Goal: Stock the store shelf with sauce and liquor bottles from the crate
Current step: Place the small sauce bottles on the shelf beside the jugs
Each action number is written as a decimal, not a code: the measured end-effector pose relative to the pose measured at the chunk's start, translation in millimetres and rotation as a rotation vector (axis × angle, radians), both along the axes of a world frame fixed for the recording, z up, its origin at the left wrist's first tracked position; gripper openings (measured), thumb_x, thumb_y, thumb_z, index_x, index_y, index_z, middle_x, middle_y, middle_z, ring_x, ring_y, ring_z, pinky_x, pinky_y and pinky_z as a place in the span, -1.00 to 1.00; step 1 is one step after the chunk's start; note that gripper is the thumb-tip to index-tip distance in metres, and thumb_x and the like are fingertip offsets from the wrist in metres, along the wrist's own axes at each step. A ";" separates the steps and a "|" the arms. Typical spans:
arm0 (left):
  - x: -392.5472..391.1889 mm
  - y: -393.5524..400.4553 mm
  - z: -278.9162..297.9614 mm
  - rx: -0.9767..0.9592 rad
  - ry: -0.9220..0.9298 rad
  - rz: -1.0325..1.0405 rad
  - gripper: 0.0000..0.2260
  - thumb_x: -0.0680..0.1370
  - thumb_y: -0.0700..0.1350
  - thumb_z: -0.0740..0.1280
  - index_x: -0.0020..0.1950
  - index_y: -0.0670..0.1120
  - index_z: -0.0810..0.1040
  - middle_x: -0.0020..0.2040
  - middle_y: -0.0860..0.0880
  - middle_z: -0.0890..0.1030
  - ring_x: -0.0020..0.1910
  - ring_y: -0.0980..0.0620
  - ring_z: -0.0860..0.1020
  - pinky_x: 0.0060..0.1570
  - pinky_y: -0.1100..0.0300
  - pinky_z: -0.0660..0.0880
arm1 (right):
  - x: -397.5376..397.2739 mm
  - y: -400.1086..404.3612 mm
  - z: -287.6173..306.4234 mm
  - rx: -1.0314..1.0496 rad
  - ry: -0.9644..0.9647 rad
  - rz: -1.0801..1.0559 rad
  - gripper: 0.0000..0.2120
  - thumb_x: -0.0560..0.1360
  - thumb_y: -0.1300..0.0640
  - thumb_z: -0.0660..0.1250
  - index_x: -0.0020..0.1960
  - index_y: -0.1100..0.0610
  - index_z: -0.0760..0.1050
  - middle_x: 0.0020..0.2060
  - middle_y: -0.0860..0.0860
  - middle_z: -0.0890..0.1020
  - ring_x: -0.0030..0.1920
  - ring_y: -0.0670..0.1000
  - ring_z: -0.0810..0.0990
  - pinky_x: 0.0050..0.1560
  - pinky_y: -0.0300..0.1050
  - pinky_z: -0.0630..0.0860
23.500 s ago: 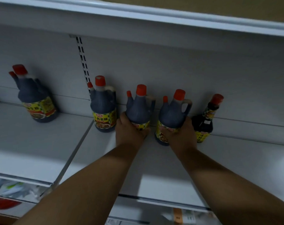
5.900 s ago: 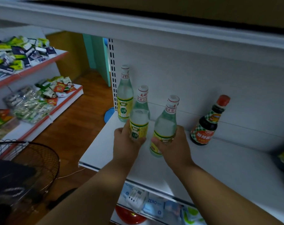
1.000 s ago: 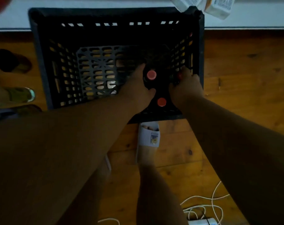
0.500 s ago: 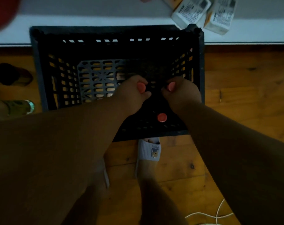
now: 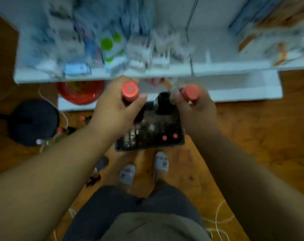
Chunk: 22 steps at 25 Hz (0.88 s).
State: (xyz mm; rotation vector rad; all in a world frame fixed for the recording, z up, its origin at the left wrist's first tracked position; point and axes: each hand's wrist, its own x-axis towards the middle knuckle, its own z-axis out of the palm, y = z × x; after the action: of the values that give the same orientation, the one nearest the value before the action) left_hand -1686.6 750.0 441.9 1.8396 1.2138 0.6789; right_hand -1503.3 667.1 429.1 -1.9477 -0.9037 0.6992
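A white metal shelf (image 5: 217, 70) spans twelve o'clock. Below it on plank flooring, a black lattice plastic crate (image 5: 153, 136) is seen. A dark round-capped bottle (image 5: 130, 92) is gripped by the left hand (image 5: 116, 110), another bottle (image 5: 191, 93) by the right hand (image 5: 194, 108).

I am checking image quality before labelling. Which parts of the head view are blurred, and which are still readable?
Head view: the shelf goods at the top are smeared by motion blur, labels unreadable; the left hand and right hand with their red-capped bottles stay fairly sharp; the crate is dim, and the right forearm is darker than the left.
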 end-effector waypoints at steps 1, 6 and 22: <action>-0.8 -5.9 33.4 -0.027 -0.111 0.049 -0.85 0.48 0.13 0.33 -0.07 0.09 0.47 -0.01 -0.07 0.63 -0.01 -0.02 0.59 0.06 0.07 0.51 | -3.5 -6.1 35.7 0.078 0.015 -0.028 -0.86 0.51 -0.07 0.38 -0.03 -0.02 0.53 -0.13 -0.03 0.62 -0.07 -0.06 0.60 0.01 -0.09 0.55; 3.4 -26.9 147.7 -0.003 -0.384 0.061 -0.69 0.40 0.08 0.41 -0.29 -0.15 0.47 -0.37 -0.25 0.54 -0.32 -0.28 0.55 -0.13 -0.17 0.55 | -31.0 -39.7 164.1 0.522 0.242 -0.380 -0.87 0.44 0.16 0.39 -0.19 0.16 0.44 -0.41 0.14 0.58 -0.33 0.16 0.59 -0.16 -0.11 0.57; 262.8 -191.2 250.0 0.053 -0.605 -0.386 -0.78 0.37 -0.15 0.37 -0.44 -0.10 0.41 -0.55 -0.13 0.43 -0.51 -0.17 0.45 -0.39 -0.03 0.48 | 208.6 -245.1 270.5 0.640 0.046 -0.294 -0.82 0.39 0.23 0.35 -0.36 0.21 0.42 -0.52 0.18 0.50 -0.48 0.20 0.53 -0.28 0.15 0.60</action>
State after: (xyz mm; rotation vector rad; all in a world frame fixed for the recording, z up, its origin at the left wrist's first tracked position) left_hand -1423.9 558.8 691.9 1.6642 0.4390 0.9537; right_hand -1294.7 422.0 699.6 -1.4369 -0.6812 0.2352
